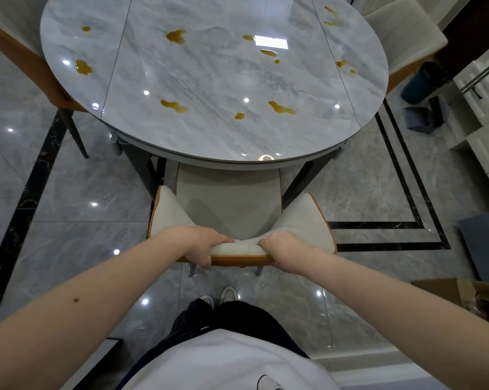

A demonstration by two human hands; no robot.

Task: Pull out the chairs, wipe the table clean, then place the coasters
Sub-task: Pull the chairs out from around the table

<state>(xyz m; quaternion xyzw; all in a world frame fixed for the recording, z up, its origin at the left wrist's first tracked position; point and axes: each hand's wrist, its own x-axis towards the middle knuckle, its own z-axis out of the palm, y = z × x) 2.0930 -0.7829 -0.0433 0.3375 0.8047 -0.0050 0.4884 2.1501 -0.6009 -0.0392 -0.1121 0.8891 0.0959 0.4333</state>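
Head view: left hand (201, 244) and right hand (285, 250) clamp chair backrest (237, 249) top; marble tabletop (209, 80) carries amber spills (176, 36).

Bright, even indoor light glares off the glossy table (215, 80) and floor (77, 209); wide-angle edges bow, focus sharp.

near chair (232, 204): pale grey cushion, orange trim, seat partly under table's near edge | table (209, 130): round, glossy grey marble top, amber spills (175, 36) scattered edge to edge | side chairs: one at left edge (26, 57), one at far-right edge (401, 32)
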